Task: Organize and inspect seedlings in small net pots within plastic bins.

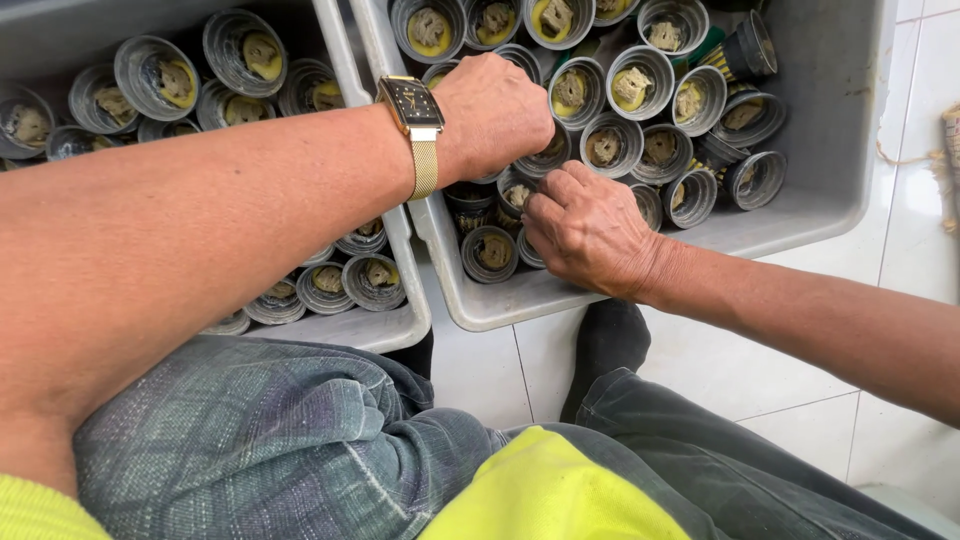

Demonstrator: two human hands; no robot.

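From the head camera I look down on my own two arms reaching into the right-hand grey plastic tub point(830, 190), which sits on a pale tiled floor point(720, 370). It is packed with small round grey cups point(632, 82), each open mouth showing a tan lump on yellowish filling. A second grey plastic tub point(395, 325), to the left and touching the first along its rim, holds more of the same.

My left hand point(492, 115), with a square gold wristwatch on a mesh band point(415, 115) at the wrist, is curled down among the cups near the tub's front left — the fingers are hidden under the knuckles, so I cannot tell whether they are closed on a cup or only resting there. My right hand point(588, 228) lies just beside it, fingers bent together and pressed onto the cups at the front wall; again, whether it actually grips one is hidden.

The cups under my hands lie tipped on their sides and stacked loosely. My judgement is that pulling one from this pile could loosen its neighbours, so they roll or shed their filling, and that a blind grip could crush a thin wall. My grey trousers point(290, 440) and yellow-green shirt hem point(545, 490) fill the bottom of the view.
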